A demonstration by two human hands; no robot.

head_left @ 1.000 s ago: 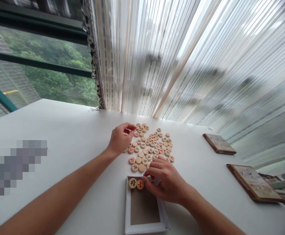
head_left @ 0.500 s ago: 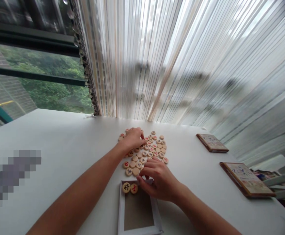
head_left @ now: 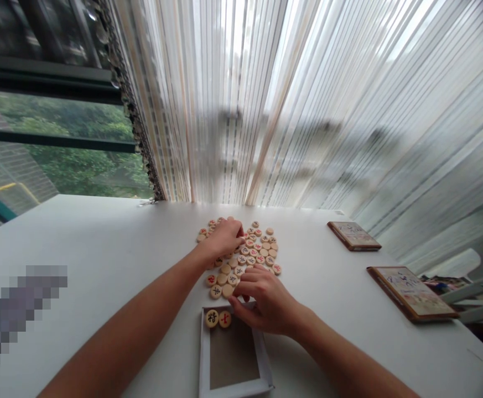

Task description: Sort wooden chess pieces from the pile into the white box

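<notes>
Round wooden xiangqi pieces (head_left: 265, 252), some marked in red or black and others blank side up, lie in a loose cluster on the white table. My left hand (head_left: 226, 237) reaches over the far left of the cluster, fingers curled down among the pieces; its grip is hidden. Nearer to me, my right hand (head_left: 261, 298) is bent over the cluster's near edge and the far right corner of a shallow white box (head_left: 205, 359). Its thumb and fingers are drawn together, and what they hold is unclear. Inside the box's far left corner sit a black-marked piece (head_left: 212, 318) and a red-marked piece (head_left: 224, 319).
Two flat wood-edged boxes with pictured tops, one farther (head_left: 354, 236) and one nearer (head_left: 411, 293), lie on the right of the table (head_left: 112, 249). A string curtain (head_left: 233, 110) hangs along the back, with a window at left.
The view has shifted slightly. Both hands keep nearly the same places over the pieces, and the two pieces in the box stay put.
</notes>
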